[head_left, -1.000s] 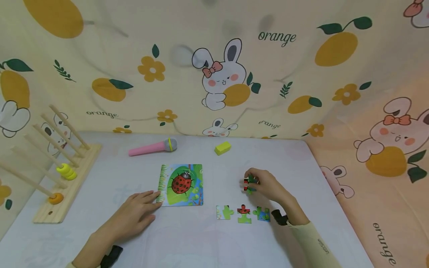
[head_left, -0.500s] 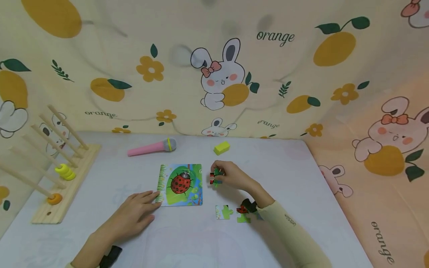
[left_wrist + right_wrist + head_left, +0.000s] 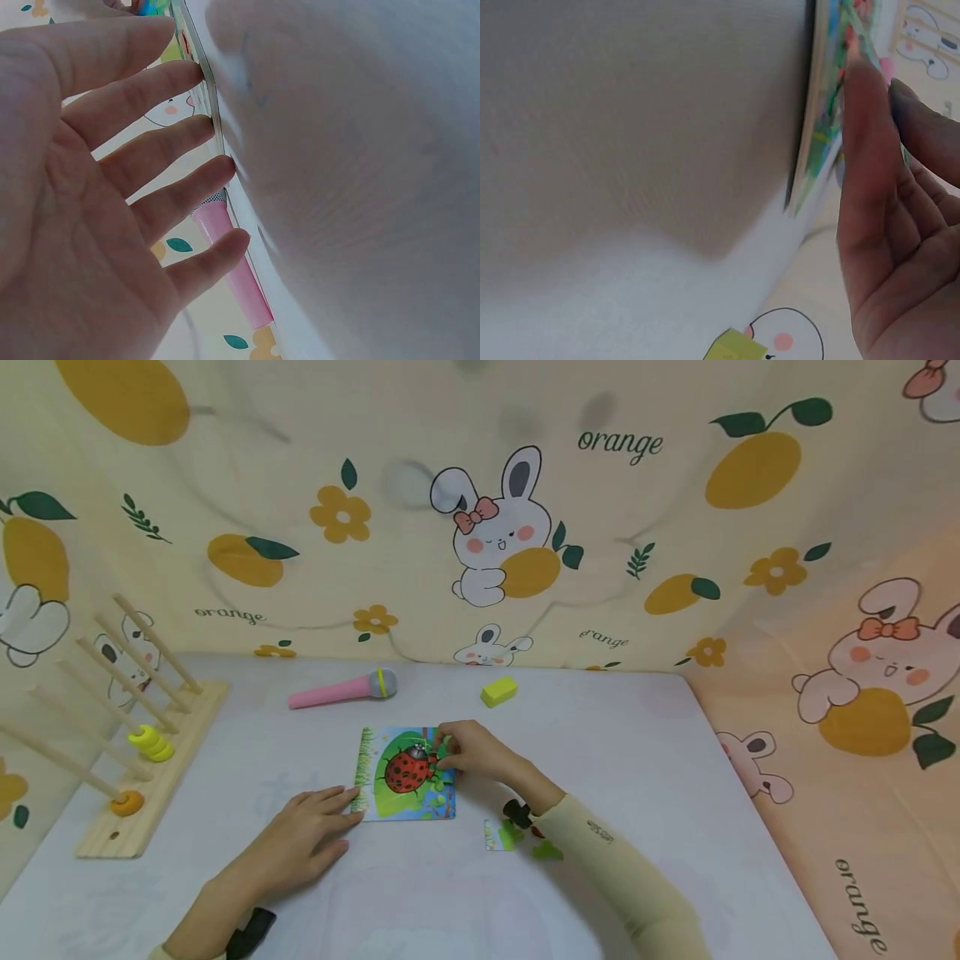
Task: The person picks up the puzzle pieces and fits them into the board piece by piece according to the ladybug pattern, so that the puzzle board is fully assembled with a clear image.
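Observation:
A square ladybug puzzle board (image 3: 390, 806) lies mid-table in the head view. My right hand (image 3: 480, 752) pinches a small puzzle piece (image 3: 433, 760) over the board's upper right part; the fingers cover much of it. In the right wrist view, thumb and forefinger of the right hand (image 3: 900, 202) meet close to the board (image 3: 810, 150). My left hand (image 3: 300, 835) lies flat with spread fingers, its fingertips at the board's left edge. The left wrist view shows the left hand (image 3: 97, 195) with fingers extended along that edge. Loose puzzle pieces (image 3: 498, 836) lie beneath the right forearm, partly hidden by it.
Behind the board are a pink toy microphone (image 3: 341, 690) and a yellow block (image 3: 499, 692). A wooden peg rack (image 3: 180, 718) with yellow and orange beads stands at the left. A printed cloth (image 3: 405, 568) hangs behind the table.
My right hand has carried the puzzle piece leftward from the right side of the table to over the board. Its forearm now covers part of the loose pieces. The left hand has stayed put.

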`<state>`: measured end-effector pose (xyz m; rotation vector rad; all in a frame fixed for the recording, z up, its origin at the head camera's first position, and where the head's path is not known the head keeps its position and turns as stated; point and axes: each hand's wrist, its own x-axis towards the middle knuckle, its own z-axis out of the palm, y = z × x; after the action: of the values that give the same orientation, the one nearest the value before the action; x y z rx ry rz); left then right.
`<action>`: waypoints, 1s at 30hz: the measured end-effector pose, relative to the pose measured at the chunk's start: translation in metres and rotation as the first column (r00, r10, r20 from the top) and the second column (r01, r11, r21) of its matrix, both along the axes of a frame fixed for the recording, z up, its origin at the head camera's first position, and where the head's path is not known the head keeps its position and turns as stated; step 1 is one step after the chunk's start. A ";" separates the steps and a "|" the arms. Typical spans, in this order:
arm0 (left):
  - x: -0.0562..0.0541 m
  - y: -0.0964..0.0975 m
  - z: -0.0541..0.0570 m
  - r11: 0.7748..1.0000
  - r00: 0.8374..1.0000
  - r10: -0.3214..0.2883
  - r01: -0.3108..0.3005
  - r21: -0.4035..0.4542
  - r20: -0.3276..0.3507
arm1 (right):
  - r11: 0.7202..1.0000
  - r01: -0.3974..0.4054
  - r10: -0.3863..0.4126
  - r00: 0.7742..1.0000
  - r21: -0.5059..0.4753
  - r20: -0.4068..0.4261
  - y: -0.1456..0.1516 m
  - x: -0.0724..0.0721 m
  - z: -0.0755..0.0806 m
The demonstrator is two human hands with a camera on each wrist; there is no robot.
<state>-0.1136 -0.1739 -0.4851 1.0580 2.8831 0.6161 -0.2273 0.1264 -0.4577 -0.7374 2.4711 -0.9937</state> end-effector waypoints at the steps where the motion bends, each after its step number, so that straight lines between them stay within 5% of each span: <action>1: 0.000 0.000 0.000 1.000 1.000 -0.001 0.001 0.002 -0.003 | 1.000 0.003 -0.003 1.000 0.017 -0.014 -0.002 0.000 0.000; 7: 0.000 -0.001 0.001 1.000 1.000 -0.002 0.002 0.010 -0.007 | 0.993 0.021 -0.011 0.996 0.112 -0.091 -0.009 0.000 -0.002; 14: 0.001 0.000 0.001 1.000 1.000 0.006 -0.006 0.002 0.008 | 0.996 0.046 -0.043 0.998 0.080 -0.046 -0.013 0.002 -0.005; 30: 0.001 0.001 0.002 1.000 1.000 0.011 -0.011 0.002 0.004 | 0.991 0.080 -0.068 0.991 0.104 -0.113 -0.018 0.003 -0.011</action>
<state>-0.1123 -0.1734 -0.4827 1.0411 2.8873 0.6206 -0.2245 0.1086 -0.4684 -0.6868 2.6402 -0.8581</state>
